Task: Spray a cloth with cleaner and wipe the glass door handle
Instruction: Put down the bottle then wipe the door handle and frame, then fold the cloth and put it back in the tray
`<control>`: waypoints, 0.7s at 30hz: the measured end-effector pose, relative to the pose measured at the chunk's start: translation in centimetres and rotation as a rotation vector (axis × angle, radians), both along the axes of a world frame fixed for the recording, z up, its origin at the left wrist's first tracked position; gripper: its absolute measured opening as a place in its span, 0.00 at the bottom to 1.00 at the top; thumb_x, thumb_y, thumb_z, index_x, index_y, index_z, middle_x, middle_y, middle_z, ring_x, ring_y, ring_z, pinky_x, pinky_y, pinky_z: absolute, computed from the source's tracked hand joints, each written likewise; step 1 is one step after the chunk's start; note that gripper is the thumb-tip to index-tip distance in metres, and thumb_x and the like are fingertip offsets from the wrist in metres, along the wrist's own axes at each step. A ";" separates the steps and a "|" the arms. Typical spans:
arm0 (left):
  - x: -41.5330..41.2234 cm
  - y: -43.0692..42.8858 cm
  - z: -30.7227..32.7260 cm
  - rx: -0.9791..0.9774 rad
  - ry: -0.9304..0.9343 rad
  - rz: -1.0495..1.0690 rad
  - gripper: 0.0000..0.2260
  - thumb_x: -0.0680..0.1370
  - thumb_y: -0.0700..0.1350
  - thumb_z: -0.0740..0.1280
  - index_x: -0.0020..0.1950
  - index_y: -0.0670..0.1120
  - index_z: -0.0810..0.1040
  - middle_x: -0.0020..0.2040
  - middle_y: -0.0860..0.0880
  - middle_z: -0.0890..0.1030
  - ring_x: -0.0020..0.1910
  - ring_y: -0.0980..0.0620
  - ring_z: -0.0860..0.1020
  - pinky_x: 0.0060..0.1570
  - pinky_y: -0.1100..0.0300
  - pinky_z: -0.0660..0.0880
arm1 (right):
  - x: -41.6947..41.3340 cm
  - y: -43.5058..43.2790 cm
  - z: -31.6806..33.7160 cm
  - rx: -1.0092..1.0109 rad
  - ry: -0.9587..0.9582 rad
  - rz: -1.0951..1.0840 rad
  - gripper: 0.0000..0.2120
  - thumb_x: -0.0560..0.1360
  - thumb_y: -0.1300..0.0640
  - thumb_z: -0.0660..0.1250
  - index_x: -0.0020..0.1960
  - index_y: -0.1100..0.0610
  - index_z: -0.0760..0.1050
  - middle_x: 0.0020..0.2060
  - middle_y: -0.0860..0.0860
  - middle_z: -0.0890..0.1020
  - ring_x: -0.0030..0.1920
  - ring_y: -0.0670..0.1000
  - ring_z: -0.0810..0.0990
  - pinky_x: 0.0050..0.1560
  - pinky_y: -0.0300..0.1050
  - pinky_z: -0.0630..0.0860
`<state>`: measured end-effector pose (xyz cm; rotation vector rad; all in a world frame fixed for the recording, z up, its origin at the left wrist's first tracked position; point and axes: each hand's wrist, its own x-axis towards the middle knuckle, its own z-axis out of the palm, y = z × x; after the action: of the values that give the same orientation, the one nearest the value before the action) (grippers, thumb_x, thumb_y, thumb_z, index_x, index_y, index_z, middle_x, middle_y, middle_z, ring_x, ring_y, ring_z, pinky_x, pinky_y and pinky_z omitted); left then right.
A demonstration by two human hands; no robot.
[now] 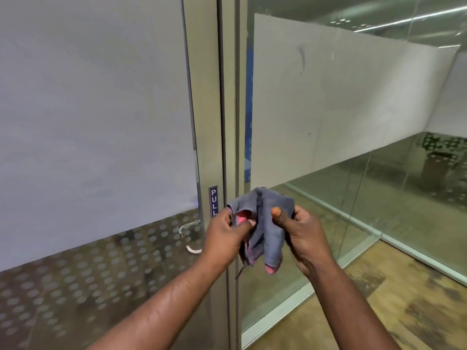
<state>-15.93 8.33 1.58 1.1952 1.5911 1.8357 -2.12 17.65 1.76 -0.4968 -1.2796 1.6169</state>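
A crumpled grey cloth [267, 223] with pink edges hangs between both hands in front of the door frame. My left hand [225, 238] pinches its left side and my right hand [300, 236] grips its right side, thumb up. The curved metal door handle [188, 236] sits on the glass door [101, 122] just left of my left hand, partly hidden behind it. No spray bottle is in view.
A blue "PULL" sign [213, 201] is on the metal door frame [209, 97] above the handle. Frosted film covers the door's upper glass; dots pattern the lower part. A glass partition [353, 109] runs off to the right over a wood-look floor [379, 299].
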 end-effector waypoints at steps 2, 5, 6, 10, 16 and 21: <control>0.0 0.4 0.0 0.004 -0.050 0.006 0.11 0.71 0.41 0.71 0.53 0.47 0.84 0.48 0.49 0.88 0.48 0.51 0.86 0.52 0.55 0.81 | 2.1 0.1 0.1 -0.071 0.047 -0.001 0.21 0.69 0.53 0.76 0.55 0.67 0.82 0.48 0.61 0.88 0.47 0.57 0.86 0.47 0.49 0.85; 0.4 0.9 0.0 -0.007 -0.189 -0.066 0.10 0.77 0.37 0.67 0.53 0.48 0.85 0.49 0.46 0.88 0.50 0.44 0.86 0.49 0.52 0.83 | 5.8 0.4 0.3 -0.159 0.057 -0.024 0.20 0.72 0.53 0.76 0.58 0.66 0.82 0.55 0.65 0.86 0.53 0.62 0.86 0.56 0.59 0.83; 0.9 1.2 0.2 -0.013 -0.220 -0.108 0.10 0.79 0.38 0.67 0.55 0.48 0.84 0.51 0.45 0.88 0.51 0.44 0.86 0.50 0.50 0.83 | 7.0 0.5 0.4 -0.161 0.039 -0.061 0.19 0.73 0.53 0.76 0.58 0.65 0.82 0.55 0.65 0.86 0.53 0.62 0.86 0.56 0.60 0.84; 3.9 2.8 0.6 -0.051 -0.188 -0.156 0.11 0.82 0.42 0.67 0.60 0.55 0.82 0.52 0.50 0.88 0.48 0.51 0.87 0.44 0.56 0.84 | 11.0 1.2 0.8 -0.085 -0.058 -0.295 0.17 0.75 0.54 0.76 0.60 0.61 0.79 0.52 0.61 0.87 0.47 0.57 0.88 0.48 0.53 0.85; 10.0 5.4 -0.1 -0.111 -0.180 -0.318 0.36 0.78 0.52 0.74 0.78 0.64 0.57 0.44 0.61 0.87 0.46 0.58 0.86 0.42 0.65 0.81 | 18.5 2.0 -0.1 -0.083 -0.103 -0.519 0.17 0.75 0.54 0.78 0.61 0.49 0.78 0.49 0.55 0.89 0.48 0.56 0.89 0.48 0.57 0.86; 17.4 6.8 -1.6 -0.218 -0.040 -0.424 0.51 0.70 0.44 0.82 0.84 0.53 0.54 0.64 0.46 0.84 0.59 0.49 0.85 0.64 0.47 0.79 | 26.9 0.8 -1.2 -0.124 -0.148 -0.587 0.15 0.76 0.56 0.77 0.61 0.51 0.79 0.47 0.54 0.89 0.48 0.57 0.89 0.53 0.60 0.85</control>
<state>1.45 15.11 0.00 1.2683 1.3477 1.3740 24.74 18.46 0.58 -0.9829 -1.0109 1.1789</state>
